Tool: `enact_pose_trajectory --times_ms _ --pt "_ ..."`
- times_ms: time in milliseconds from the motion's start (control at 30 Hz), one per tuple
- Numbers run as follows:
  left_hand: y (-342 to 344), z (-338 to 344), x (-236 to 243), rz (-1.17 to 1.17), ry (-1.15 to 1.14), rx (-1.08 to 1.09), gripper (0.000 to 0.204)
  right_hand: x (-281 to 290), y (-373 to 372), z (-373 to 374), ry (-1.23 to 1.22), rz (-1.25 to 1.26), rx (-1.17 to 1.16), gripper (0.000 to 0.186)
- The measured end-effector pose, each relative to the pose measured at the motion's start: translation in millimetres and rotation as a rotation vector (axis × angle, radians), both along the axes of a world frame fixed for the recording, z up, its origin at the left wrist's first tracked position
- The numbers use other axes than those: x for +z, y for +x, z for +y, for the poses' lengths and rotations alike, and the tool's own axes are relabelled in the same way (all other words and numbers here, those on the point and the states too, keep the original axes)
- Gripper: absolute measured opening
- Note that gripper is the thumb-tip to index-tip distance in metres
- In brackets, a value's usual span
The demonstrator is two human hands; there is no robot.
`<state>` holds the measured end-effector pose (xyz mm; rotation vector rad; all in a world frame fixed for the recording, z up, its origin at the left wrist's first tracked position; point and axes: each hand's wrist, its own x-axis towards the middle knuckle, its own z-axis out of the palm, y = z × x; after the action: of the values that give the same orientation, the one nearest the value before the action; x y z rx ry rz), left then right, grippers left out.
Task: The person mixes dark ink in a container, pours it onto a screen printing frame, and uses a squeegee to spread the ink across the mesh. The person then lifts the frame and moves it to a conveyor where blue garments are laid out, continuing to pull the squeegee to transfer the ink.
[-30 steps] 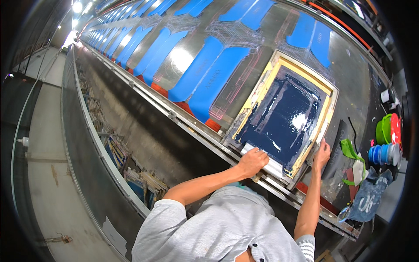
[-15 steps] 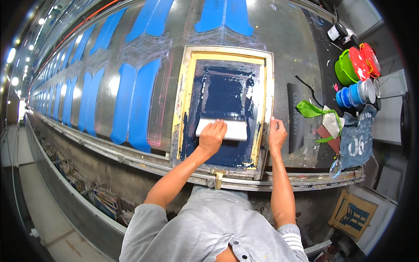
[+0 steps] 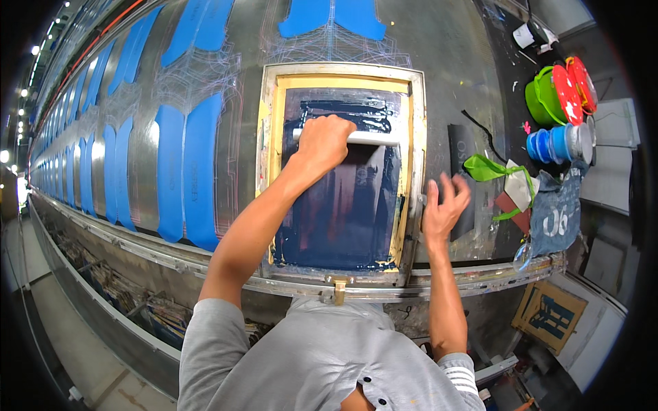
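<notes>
My left hand point(image 3: 324, 142) is closed on a white squeegee point(image 3: 373, 138) in the upper part of a screen frame point(image 3: 417, 109). Dark navy ink point(image 3: 336, 219) covers much of the mesh inside the frame's yellow-taped border, with a streaked band below the squeegee. My right hand point(image 3: 444, 205) is off the frame's right side, fingers apart and curved, near a metal fitting on the frame. Beside it lies a dark printed strip point(image 3: 460, 164).
Blue fabric panels point(image 3: 202, 171) lie in rows along the long table point(image 3: 243, 82). At right sit green and red tubs point(image 3: 538, 99), blue containers point(image 3: 548, 147), green-and-white scraps point(image 3: 486, 169) and a denim piece point(image 3: 555, 216). A metal rail point(image 3: 480, 288) edges the table's front.
My left hand has pushed the squeegee from the screen's lower part to its upper part. My right hand has left the frame's right edge and opened. The view has turned.
</notes>
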<state>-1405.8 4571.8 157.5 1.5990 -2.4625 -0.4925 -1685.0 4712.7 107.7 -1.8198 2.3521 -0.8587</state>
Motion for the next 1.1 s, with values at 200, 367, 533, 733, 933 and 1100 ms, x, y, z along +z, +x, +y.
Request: enact_pose_trajectory --times_ms 200,367,533,733,933,1100 --pt "-4.4 -11.9 4.9 0.025 -0.003 -0.083 0.024 69.6 82.6 -135.0 0.292 0.202 0.706 0.019" --pt "31.5 -66.1 -22.0 -0.094 0.011 0.081 0.024 31.3 85.5 -203.5 0.191 0.197 0.768 0.011" --pt "36.0 -20.0 -60.0 0.024 -0.104 0.084 0.029 -13.5 87.7 -163.8 -0.004 0.142 0.783 0.016" --pt "32.4 157.2 -52.1 0.129 -0.078 0.128 0.036 7.2 92.1 4.1 0.11 0.083 0.843 0.013" --pt "29.1 271.7 -34.2 0.18 -0.04 0.078 0.035 22.1 90.5 122.6 0.251 0.0 0.821 0.012" --pt "39.6 152.6 -20.6 0.026 0.167 0.082 0.025 36.8 90.7 8.8 0.297 0.063 0.84 0.007"
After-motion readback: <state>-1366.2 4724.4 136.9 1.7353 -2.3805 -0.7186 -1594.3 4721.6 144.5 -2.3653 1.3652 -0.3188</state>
